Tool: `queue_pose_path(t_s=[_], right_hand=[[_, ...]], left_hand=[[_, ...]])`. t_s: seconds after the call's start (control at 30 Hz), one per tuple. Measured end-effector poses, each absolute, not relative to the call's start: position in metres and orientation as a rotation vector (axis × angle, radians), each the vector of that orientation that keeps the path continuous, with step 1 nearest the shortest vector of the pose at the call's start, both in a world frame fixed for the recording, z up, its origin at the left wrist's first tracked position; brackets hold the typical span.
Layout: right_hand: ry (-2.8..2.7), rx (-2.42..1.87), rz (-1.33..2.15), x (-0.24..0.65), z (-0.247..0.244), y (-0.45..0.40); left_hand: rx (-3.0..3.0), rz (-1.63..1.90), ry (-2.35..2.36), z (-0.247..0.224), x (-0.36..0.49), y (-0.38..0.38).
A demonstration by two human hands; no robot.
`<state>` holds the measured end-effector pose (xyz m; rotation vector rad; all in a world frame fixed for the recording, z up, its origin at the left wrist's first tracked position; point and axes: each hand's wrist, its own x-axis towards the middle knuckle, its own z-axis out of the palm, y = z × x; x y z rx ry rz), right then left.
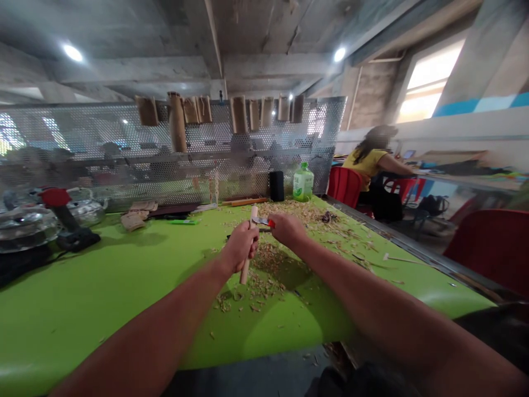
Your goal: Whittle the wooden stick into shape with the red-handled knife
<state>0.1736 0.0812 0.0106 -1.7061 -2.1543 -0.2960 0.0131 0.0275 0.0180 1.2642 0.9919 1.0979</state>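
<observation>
Near the middle of the green table (157, 275), my left hand (240, 246) is wrapped round a pale wooden stick (244, 273), which stands out above and below the fist at a slight tilt. My right hand (287, 229) is closed on a knife with a red handle (271, 223). Its metal blade (260, 220) reaches left to the upper part of the stick. A dark thin bar (265, 230) shows between the hands; what it belongs to is unclear. Wood shavings (268, 259) lie beneath and around both hands.
A green-labelled bottle (303, 183) and a black box (276, 186) stand by the perforated metal screen (152, 160). At left are a red-and-black power tool (66, 218) and metal kettles (27, 229). A person in yellow (367, 162) sits beyond the table's right edge.
</observation>
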Motion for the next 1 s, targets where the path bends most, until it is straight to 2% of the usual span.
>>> queue_pose_path(t_s=[0.43,0.67,1.0], right_hand=[[-1.791,-1.942,-0.11,0.201,0.015,0.099],[-2.136,-1.72,-0.197,0.172,0.012,0.078],[-2.146,-1.733,-0.313,0.171,0.013,0.077]], left_hand=[[1.245,1.07,0.829,0.025,0.019,0.013],[1.175,1.112,0.892,0.02,0.013,0.027],[1.264,1.156,0.99,0.021,0.02,0.023]])
